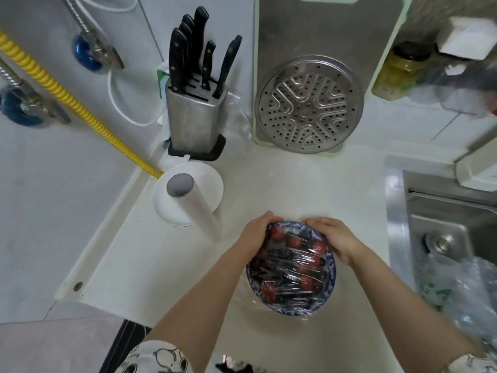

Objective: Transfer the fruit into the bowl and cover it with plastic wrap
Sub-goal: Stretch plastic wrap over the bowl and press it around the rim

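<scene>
Bowl (291, 267), blue and white patterned, on the white tabletop (295, 184), near the front edge, between both forearms. Inside, small red fruit (295, 242), seen through plastic wrap (290, 275) stretched over the top, wrinkled and shiny, with loose film hanging out at the lower left rim. Left hand (255, 232) on the far left rim, fingers (273, 218) curled over the edge and pressing the wrap down against the bowl. Right hand (333, 238) on the far right rim, fingers (312, 221) bent over the edge in the same way, lying on the wrap. Fingertips of both hands close to each other at the far side of the bowl, not touching. Whether gripping the bowl or only holding the film: cannot tell for sure.

To the left of the bowl, roll of wrap (196, 208) standing tilted, with its lower end near the left hand, in front of a white plate (212, 184). Behind the plate, metal knife block (195, 117) with black handles, against the wall. To the right of it, cutting board (322, 36) leaning upright, and round steamer rack (309, 103) with holes leaning on it. At the right edge, steel sink (443, 224) with crumpled plastic bag (468, 292) in it. On the left wall, yellow hose (67, 95) running down to the tabletop corner.
</scene>
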A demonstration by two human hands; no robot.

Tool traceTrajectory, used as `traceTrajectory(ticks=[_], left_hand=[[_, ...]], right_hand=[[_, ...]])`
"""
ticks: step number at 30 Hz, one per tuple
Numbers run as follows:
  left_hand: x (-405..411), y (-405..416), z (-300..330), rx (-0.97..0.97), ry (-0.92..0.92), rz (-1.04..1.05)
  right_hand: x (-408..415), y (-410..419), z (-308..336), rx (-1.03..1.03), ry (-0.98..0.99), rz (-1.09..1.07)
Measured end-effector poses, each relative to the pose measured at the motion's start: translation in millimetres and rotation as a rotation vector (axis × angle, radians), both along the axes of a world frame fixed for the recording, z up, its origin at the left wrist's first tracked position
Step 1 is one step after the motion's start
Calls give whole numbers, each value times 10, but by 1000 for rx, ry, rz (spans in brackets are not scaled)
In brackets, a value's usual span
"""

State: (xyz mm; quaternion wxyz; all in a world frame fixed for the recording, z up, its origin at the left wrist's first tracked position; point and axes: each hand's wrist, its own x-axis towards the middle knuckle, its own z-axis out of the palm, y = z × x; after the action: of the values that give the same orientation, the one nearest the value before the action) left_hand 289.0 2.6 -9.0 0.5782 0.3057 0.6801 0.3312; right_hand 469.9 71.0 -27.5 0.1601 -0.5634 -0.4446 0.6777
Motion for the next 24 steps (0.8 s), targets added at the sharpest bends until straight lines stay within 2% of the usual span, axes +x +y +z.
traceTrajectory(ticks=[3,7,12,15,19,21,24], left_hand=[[18,-16,-27,-23,-53,53],[9,-34,-81,-54,-111,121],[-1,-35,-154,-45,-131,139],[24,-51,-147,-46,-123,165],[66,-95,-110,-47,-88,195],[82,-108,-97,-57,-53,197],[47,-73,-99,81,185,90]], right_hand=[[-3,-6,-17,-99,91,-121],[-19,17,3,-209,151,-131],[-55,64,-8,-228,155,-209],[-81,58,-46,-173,137,-261],[-76,44,-46,-32,11,-195],[-31,40,-41,24,18,-215],[89,-28,31,161,66,-204]])
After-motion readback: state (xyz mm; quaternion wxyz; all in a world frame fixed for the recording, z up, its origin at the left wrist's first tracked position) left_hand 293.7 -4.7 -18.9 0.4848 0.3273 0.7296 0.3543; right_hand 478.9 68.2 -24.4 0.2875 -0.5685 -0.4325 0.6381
